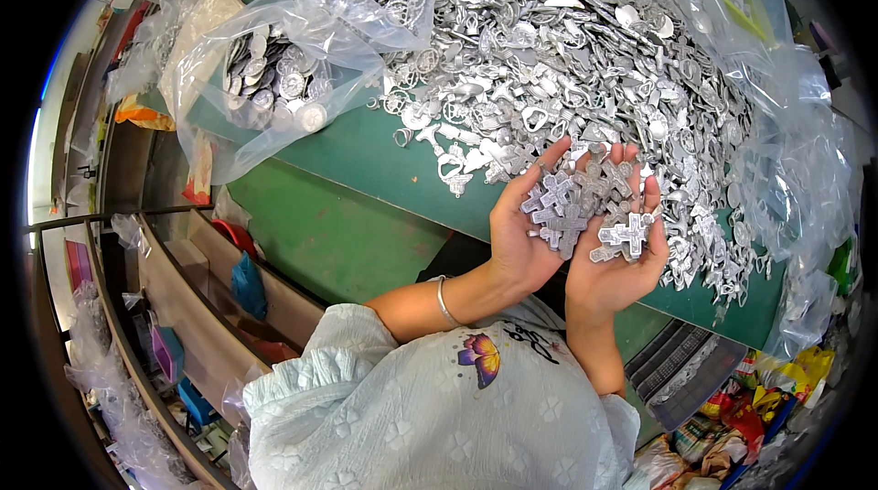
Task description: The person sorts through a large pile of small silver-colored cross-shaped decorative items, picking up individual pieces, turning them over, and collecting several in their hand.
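Observation:
Side by side at the table's near edge, my two hands are cupped palms up, fingers curled. Silver-grey metal cross pendants (560,206) lie heaped in my left hand (514,238), and the heap spreads across toward the other palm. My right hand (599,287) holds more of these cross pendants, with one pale cross (626,236) on top near its thumb. Just beyond my fingertips rises a large pile of mixed small metal charms (549,78). Some crosses underneath are hidden by those above.
The green tabletop (366,179) carries the pile. At its far left stands a clear plastic bag (229,138) of round metal pieces (283,78). Plastic sheeting (805,179) hangs along the right. Shelves (197,307) are at left; colourful packets (745,408) and a grey crate (681,371) sit lower right.

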`<control>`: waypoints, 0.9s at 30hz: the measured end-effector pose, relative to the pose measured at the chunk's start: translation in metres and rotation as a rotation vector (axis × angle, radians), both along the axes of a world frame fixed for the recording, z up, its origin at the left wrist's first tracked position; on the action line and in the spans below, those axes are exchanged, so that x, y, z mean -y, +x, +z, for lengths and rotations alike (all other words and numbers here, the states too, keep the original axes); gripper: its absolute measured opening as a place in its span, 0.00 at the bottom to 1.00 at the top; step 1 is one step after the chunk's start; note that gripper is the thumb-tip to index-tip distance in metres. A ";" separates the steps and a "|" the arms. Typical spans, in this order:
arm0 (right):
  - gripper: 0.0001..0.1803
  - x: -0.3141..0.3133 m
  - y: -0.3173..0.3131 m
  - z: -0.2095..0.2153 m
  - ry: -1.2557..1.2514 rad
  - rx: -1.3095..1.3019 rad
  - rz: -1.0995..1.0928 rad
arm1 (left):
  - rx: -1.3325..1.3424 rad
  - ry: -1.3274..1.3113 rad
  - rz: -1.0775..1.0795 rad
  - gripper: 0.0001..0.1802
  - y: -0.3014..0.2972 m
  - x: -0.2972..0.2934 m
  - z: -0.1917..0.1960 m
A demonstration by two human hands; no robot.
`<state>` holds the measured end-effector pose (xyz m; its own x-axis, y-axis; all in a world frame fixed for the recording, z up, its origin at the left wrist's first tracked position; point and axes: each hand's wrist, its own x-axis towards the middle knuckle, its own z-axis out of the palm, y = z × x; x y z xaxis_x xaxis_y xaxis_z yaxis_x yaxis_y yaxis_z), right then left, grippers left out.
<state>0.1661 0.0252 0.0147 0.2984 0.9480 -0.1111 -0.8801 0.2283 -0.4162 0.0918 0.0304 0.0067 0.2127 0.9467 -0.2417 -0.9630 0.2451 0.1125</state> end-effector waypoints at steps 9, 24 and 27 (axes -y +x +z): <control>0.20 -0.002 0.001 0.008 -0.188 0.034 -0.016 | 0.006 0.002 -0.007 0.27 0.000 0.000 0.003; 0.18 -0.005 0.008 -0.001 -0.345 -0.023 -0.003 | 0.191 -0.047 -0.129 0.25 -0.010 -0.008 -0.009; 0.15 -0.005 0.012 -0.010 -0.370 -0.059 0.021 | 0.176 -0.040 -0.110 0.24 -0.010 -0.009 -0.011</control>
